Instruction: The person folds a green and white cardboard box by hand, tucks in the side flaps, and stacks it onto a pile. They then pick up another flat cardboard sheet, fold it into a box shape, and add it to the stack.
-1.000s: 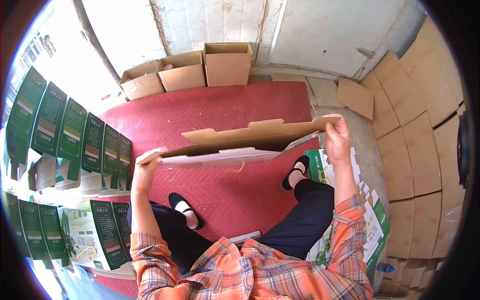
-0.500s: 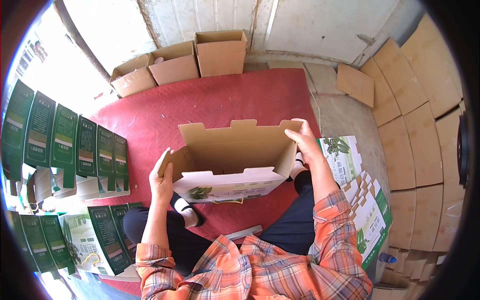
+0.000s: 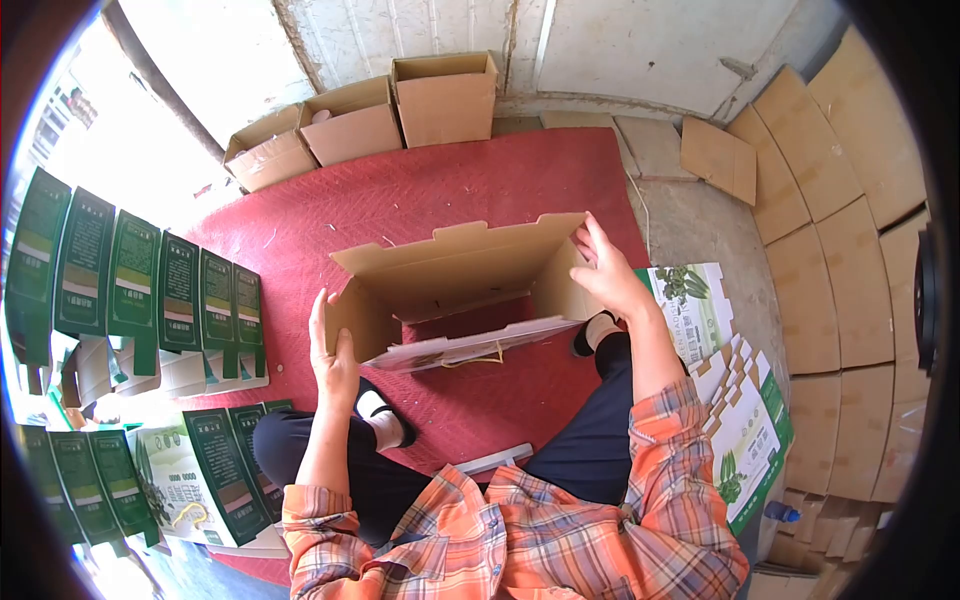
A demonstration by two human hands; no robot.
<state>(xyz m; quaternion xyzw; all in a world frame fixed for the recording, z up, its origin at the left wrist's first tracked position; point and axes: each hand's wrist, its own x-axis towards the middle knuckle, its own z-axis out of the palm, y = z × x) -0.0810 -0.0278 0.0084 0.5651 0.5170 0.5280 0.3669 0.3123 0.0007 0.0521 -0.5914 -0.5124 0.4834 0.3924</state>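
A cardboard carton, brown inside and printed white outside, is held above the red mat between my two hands. It is squared into a sleeve, and the mat shows through it. A yellow cord handle hangs on its near side. My left hand grips the left wall, thumb toward me and fingers along the outside. At the far right corner my right hand holds the right wall, with its thumb over the edge. Parts of the fingers on both hands are hidden or pressed against the cardboard.
Green printed cartons stand in rows at my left. Flat printed cartons are stacked by my right knee. Open brown boxes line the far edge of the red mat. Brown boxes are piled along the right.
The carton has tipped and turned, so its near printed face is foreshortened and the mat shows through it. Both hands have shifted their hold along its side walls.
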